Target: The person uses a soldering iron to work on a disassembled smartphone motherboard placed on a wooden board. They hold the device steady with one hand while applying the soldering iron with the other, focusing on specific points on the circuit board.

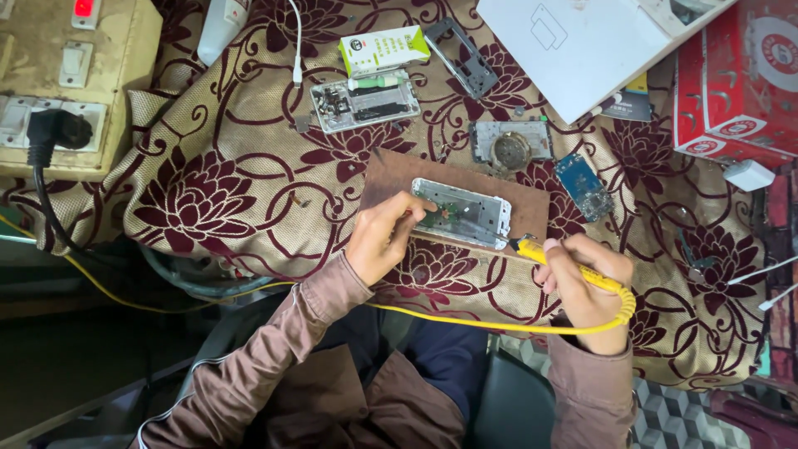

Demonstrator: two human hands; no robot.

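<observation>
Head view: the left hand (381, 237) pinches the near-left end of an opened phone (462, 213) lying on a brown board (532, 204) on the flowered worktop (224, 166). Its right-hand counterpart, the right hand (586, 283), grips a yellow soldering iron (573, 266) like a pen, tip at the phone's lower right corner. Another phone frame (364, 101) and a blue circuit board (583, 186) lie beyond.

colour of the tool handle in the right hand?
Yellow, with a matching yellow cord; the soldering iron shows in the head view, held in the right hand.
</observation>
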